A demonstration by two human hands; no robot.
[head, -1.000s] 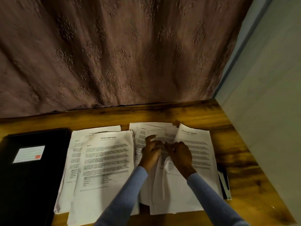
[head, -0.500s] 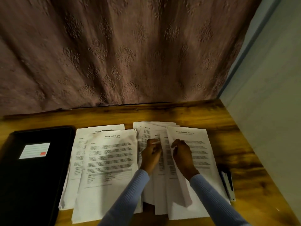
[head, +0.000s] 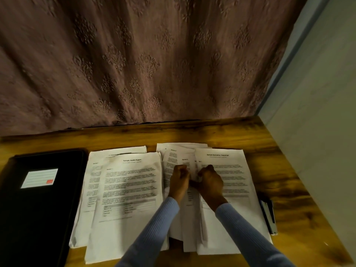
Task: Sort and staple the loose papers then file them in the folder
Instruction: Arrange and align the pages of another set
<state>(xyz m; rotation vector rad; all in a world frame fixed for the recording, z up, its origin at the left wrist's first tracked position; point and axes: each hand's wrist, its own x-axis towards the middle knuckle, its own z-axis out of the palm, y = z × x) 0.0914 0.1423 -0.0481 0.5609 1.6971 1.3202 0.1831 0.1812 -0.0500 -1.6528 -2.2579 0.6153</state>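
Note:
Printed white papers cover the middle of the wooden desk [head: 212, 132]. A left pile [head: 125, 199] is topped by a "Sample Health Report" sheet. To its right lies a fanned loose pile [head: 177, 155], with a "Sample Education" sheet [head: 231, 180] on its right side. My left hand [head: 179, 180] and my right hand [head: 210, 182] sit close together on the fanned pile, fingers curled and pinching sheets between them. A black folder [head: 38, 209] with a white label lies shut at the far left. A stapler [head: 268, 216] lies at the papers' right edge.
A patterned brownish curtain [head: 154, 64] hangs along the desk's far edge. A pale wall [head: 317, 132] closes the right side. Bare wood shows behind the papers and at the front right corner.
The raised sheet between my hands has come down flatter onto the right pile. Both hands have drawn closer together with fingers more curled. The view shifted slightly.

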